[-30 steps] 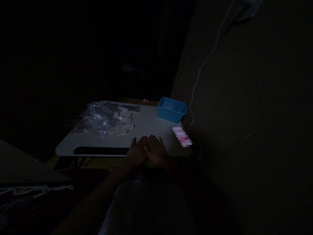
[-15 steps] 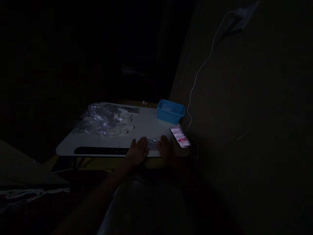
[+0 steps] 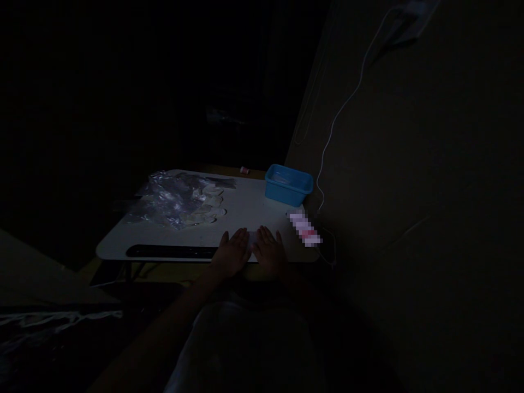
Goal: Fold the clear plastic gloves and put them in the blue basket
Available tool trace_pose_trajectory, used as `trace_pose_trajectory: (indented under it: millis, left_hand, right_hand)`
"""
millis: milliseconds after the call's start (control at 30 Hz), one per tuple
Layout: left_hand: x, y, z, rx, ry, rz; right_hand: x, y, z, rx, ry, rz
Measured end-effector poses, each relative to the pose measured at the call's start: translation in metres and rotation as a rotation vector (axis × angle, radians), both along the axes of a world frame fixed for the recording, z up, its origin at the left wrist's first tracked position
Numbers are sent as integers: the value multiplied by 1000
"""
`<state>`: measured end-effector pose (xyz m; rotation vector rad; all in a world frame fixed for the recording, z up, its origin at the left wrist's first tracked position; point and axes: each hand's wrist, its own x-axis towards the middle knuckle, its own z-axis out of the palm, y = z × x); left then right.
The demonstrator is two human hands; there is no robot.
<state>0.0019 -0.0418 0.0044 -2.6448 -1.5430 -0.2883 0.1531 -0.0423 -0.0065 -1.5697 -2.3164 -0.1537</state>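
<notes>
Both hands rest flat near the front edge of a white table [image 3: 245,210], in dim light. My left hand [image 3: 232,252] lies open with its fingers stretched out, at the left side of a small clear plastic piece [image 3: 252,238]. On the other side, my right hand [image 3: 269,250] is open too, its fingers spread and partly over the plastic. Only a narrow strip of the plastic shows between the two hands. To the left is a heap of crumpled clear plastic [image 3: 170,196], with several pale flat pieces [image 3: 208,207] beside it.
A blue basin [image 3: 287,188] stands at the back right of the table. Near the right edge lies a phone with a lit, blurred screen [image 3: 303,226]. A black slot [image 3: 172,251] runs along the front left. A white cable [image 3: 339,112] hangs down the right wall.
My right hand has moved left, closer to my left hand, and covers more of the clear plastic. My left hand has hardly moved. The view has shifted slightly.
</notes>
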Motion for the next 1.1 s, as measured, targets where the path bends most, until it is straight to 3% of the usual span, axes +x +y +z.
trace_pose_trajectory:
  millis: [133, 267, 500, 767, 900, 1100]
  left_hand:
    - [-1, 2, -4, 21, -11, -26]
    - [-1, 4, -5, 13, -10, -18]
    - [-1, 2, -1, 28, 31, -5]
    - [-2, 2, -7, 53, -37, -22]
    - [-5, 6, -8, -38, -309, -33]
    - [-16, 23, 8, -508, -1138, 70]
  right_hand:
    - [20, 10, -1, -61, 74, -39]
    - [30, 32, 12, -207, 232, -60]
    - [13, 72, 44, -545, 154, 6]
    - [11, 91, 53, -796, 170, 26]
    - [20, 85, 50, -801, 300, 32]
    - [29, 73, 48, -788, 530, 66]
